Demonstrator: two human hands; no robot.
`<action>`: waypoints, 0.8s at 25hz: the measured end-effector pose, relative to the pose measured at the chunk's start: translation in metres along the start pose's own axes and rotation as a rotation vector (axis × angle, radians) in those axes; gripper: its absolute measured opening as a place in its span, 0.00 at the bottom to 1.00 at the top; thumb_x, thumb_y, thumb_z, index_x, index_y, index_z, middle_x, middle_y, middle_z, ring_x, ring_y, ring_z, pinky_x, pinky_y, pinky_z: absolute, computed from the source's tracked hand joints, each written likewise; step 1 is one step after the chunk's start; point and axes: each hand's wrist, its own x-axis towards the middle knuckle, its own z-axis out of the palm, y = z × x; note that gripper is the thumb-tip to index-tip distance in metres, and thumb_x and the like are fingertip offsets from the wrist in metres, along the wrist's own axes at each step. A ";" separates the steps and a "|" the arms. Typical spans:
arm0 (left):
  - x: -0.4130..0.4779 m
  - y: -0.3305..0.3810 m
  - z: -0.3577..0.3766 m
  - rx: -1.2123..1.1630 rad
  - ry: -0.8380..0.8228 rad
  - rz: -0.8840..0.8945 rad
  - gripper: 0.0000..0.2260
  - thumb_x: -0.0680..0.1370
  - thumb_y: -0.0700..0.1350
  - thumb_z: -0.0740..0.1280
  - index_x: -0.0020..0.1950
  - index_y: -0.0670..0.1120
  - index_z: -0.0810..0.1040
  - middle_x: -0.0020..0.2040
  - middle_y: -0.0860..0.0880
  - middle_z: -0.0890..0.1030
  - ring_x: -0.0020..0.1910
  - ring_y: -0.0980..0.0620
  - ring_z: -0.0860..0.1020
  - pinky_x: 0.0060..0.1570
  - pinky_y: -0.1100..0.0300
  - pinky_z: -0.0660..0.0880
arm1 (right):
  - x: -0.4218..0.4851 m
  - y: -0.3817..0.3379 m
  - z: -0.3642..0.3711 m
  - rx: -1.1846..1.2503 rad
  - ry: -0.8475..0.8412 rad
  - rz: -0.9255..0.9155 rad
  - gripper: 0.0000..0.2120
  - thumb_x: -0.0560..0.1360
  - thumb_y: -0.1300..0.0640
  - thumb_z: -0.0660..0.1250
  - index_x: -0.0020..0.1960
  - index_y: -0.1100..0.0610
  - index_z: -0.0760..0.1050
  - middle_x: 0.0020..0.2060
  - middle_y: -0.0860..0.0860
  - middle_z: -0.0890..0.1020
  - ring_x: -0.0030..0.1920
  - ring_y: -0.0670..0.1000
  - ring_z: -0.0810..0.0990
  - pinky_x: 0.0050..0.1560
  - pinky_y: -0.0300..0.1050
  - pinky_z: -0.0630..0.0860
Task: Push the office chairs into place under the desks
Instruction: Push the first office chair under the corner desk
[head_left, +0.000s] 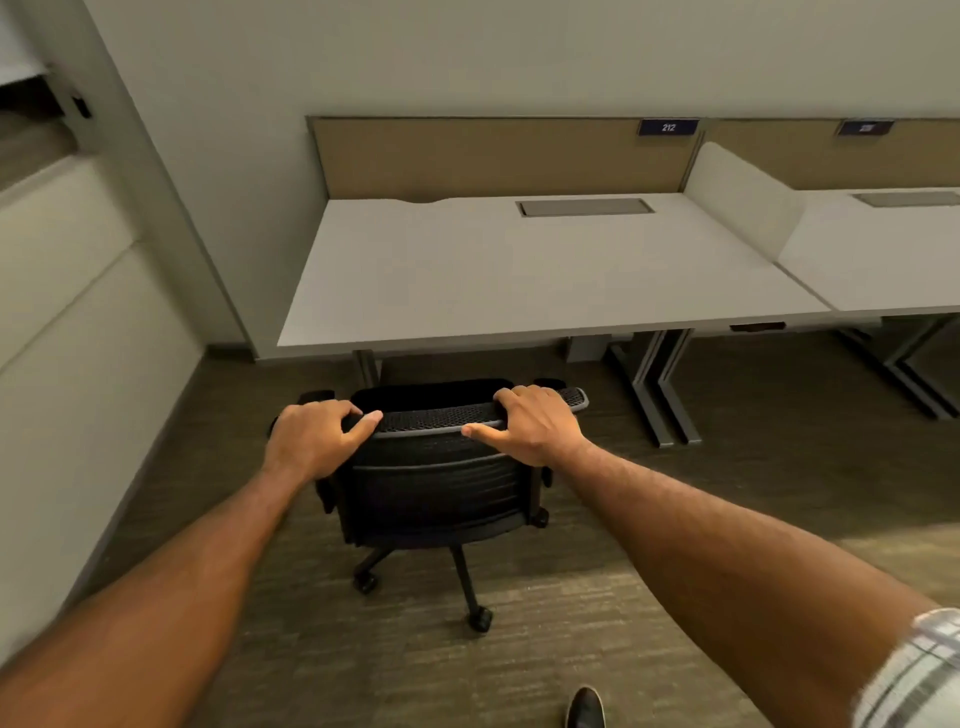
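A black mesh-back office chair (431, 493) on castors stands on the carpet just in front of a white desk (519, 270), its back facing me. My left hand (311, 441) grips the left end of the backrest's top edge. My right hand (530, 423) grips the right end of the same edge. The chair's seat and armrests sit at the desk's front edge, mostly hidden behind the backrest. The desk carries a tan partition with a label reading 212 (668, 127).
A second white desk (883, 260) adjoins on the right behind a white divider (737, 202). Grey metal desk legs (660, 389) stand right of the chair. A wall and white cabinet (78, 322) run along the left. My shoe (584, 706) shows at the bottom.
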 end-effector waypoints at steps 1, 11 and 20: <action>0.001 -0.001 -0.001 -0.001 -0.010 0.005 0.25 0.81 0.68 0.55 0.55 0.54 0.85 0.44 0.54 0.85 0.41 0.52 0.80 0.45 0.53 0.73 | -0.007 0.005 -0.005 -0.008 0.006 0.024 0.37 0.76 0.22 0.55 0.56 0.55 0.77 0.49 0.52 0.81 0.50 0.53 0.78 0.55 0.53 0.74; 0.007 0.173 0.007 0.144 -0.066 0.396 0.46 0.72 0.78 0.43 0.78 0.49 0.69 0.76 0.46 0.71 0.75 0.48 0.68 0.74 0.43 0.64 | -0.138 0.146 -0.021 -0.059 -0.006 0.261 0.50 0.75 0.23 0.56 0.84 0.54 0.53 0.84 0.59 0.53 0.83 0.60 0.51 0.82 0.60 0.51; -0.027 0.490 0.073 0.225 -0.034 0.672 0.48 0.73 0.79 0.40 0.82 0.49 0.60 0.83 0.43 0.56 0.83 0.45 0.53 0.80 0.41 0.47 | -0.347 0.358 -0.033 -0.068 0.106 0.504 0.52 0.73 0.20 0.51 0.85 0.52 0.47 0.85 0.56 0.43 0.84 0.58 0.41 0.82 0.63 0.40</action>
